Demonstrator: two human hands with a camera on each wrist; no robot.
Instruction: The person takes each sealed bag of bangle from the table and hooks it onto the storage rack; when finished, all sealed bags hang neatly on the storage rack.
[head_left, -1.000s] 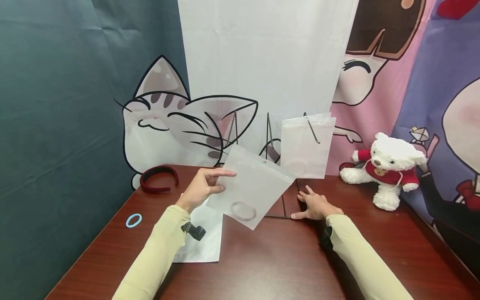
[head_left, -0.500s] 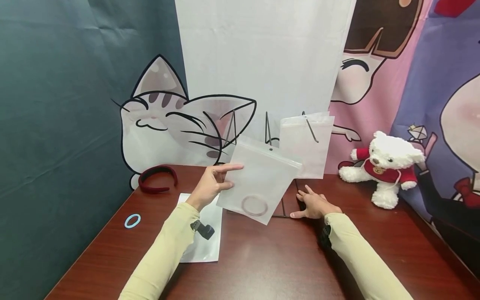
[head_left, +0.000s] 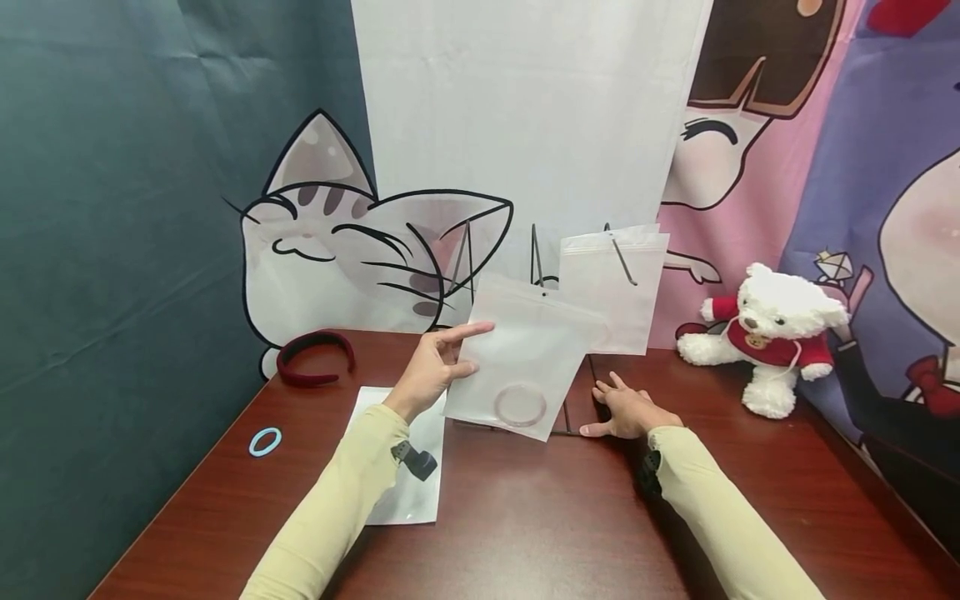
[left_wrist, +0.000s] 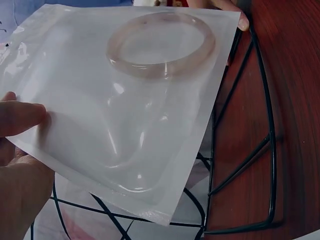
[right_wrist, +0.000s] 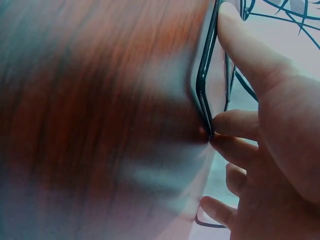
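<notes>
White pouch (head_left: 525, 358) (tilted) in left hand (head_left: 429, 373).

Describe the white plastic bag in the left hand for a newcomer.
Find the black wire rack on the reddish-brown wooden table. In front of it, the left hand pinches a translucent white plastic bag with a pale pinkish ring inside. Unlike the hanging white packaging, it is tilted and hand-held.
</notes>
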